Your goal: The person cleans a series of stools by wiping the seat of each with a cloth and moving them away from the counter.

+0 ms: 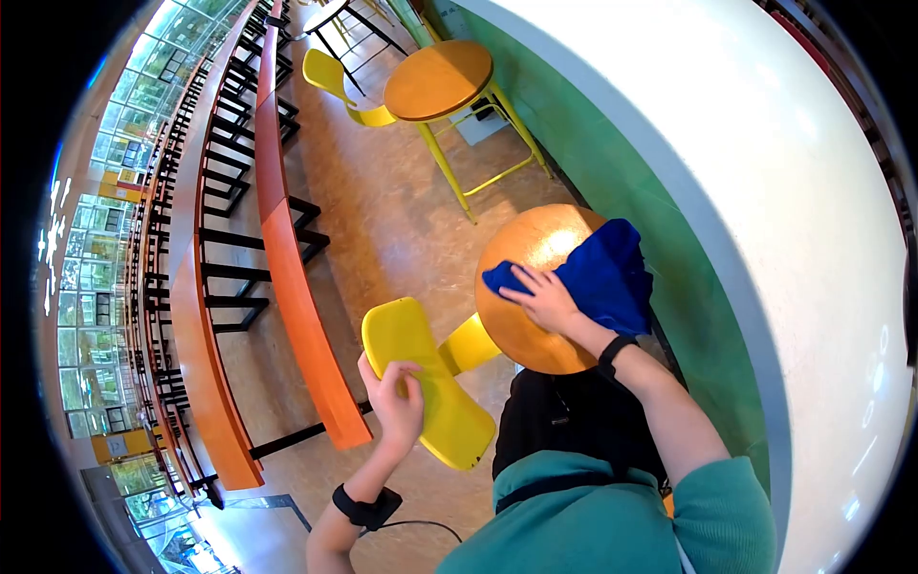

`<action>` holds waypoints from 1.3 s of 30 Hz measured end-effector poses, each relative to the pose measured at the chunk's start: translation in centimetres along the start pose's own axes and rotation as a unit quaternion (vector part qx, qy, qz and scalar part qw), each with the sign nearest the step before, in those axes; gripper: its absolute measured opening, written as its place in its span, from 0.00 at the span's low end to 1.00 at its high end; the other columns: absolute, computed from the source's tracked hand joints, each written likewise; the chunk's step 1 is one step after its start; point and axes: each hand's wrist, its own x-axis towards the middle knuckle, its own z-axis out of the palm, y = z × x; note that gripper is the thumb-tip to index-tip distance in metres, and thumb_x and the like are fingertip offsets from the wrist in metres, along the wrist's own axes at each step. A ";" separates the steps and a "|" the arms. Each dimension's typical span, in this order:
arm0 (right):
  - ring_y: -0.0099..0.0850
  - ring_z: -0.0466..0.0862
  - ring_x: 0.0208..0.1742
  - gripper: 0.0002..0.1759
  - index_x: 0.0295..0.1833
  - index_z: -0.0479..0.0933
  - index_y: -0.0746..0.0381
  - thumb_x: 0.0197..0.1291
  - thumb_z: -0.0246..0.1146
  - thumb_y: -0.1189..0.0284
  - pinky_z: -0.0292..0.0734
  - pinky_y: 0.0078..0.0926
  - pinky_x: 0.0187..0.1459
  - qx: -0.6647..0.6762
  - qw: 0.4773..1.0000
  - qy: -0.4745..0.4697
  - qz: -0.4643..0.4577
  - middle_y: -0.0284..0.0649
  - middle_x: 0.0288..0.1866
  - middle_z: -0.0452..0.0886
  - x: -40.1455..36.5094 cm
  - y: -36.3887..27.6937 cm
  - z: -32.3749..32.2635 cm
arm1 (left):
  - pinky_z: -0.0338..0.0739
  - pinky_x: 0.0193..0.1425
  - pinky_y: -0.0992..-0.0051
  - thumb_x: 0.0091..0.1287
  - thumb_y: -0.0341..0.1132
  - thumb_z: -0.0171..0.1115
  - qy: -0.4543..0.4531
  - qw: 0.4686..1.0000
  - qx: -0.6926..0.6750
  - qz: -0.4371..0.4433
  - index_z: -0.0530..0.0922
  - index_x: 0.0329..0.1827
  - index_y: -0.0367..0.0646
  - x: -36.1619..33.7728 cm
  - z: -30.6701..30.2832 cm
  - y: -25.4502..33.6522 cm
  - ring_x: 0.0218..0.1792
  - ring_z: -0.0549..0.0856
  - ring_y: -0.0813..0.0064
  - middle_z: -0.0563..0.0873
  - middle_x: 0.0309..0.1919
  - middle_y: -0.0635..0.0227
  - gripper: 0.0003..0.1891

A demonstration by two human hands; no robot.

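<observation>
A yellow-backed stool with a round wooden seat (507, 330) stands right in front of my body. On that seat lies a dark blue cloth (612, 273), its far side draping over the edge. My right hand (547, 301) rests flat on the cloth with fingers spread, pressing it against the wood. At the left, my left hand (394, 402) grips the edge of the yellow backrest (435, 402), fingers curled in. Part of its grip is hidden behind the backrest.
Another yellow-framed stool (440, 81) stands farther ahead. Long orange tables (306, 325) with black supports run along the left. A green wall (660, 239) with a broad white ledge (813, 239) borders the right. A thin cable (426, 523) hangs near my left wrist.
</observation>
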 end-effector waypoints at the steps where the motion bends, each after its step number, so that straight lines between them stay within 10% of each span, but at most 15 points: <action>1: 0.40 0.63 0.67 0.31 0.63 0.68 0.40 0.50 0.59 0.69 0.59 0.40 0.61 0.020 0.999 -0.016 -0.026 0.43 0.70 0.61 -0.9 -0.6 -0.2 | 0.69 0.53 0.66 0.50 0.16 0.54 -0.002 1.000 -0.003 -0.008 0.75 0.30 0.41 -0.1 -0.1 0.0 0.49 0.74 0.52 0.68 0.49 0.52 0.09; 24: 0.38 0.73 0.57 0.33 0.66 0.64 0.41 0.53 0.53 0.76 0.67 0.34 0.51 -0.030 0.991 -0.093 0.094 0.48 0.66 0.66 -13.8 -8.6 -3.2 | 0.66 0.58 0.65 0.51 0.20 0.59 0.006 0.995 -0.098 -0.009 0.75 0.32 0.42 -0.4 0.1 -0.6 0.52 0.72 0.52 0.67 0.49 0.52 0.08; 33: 0.40 0.75 0.52 0.39 0.66 0.64 0.42 0.46 0.57 0.81 0.68 0.36 0.47 -0.038 0.950 -0.164 0.265 0.50 0.63 0.69 -13.2 -16.2 -2.1 | 0.68 0.58 0.64 0.57 0.25 0.60 -0.160 0.964 -0.184 0.102 0.50 0.68 0.41 0.0 -2.5 -4.0 0.58 0.70 0.52 0.61 0.59 0.49 0.36; 39: 0.41 0.77 0.49 0.27 0.59 0.72 0.47 0.50 0.56 0.75 0.67 0.39 0.45 -0.023 0.910 -0.186 0.370 0.45 0.46 0.79 -11.8 -21.7 0.8 | 0.71 0.55 0.65 0.61 0.29 0.60 -0.323 0.891 -0.312 0.067 0.50 0.69 0.40 -0.7 -7.1 -11.9 0.57 0.73 0.61 0.62 0.62 0.52 0.36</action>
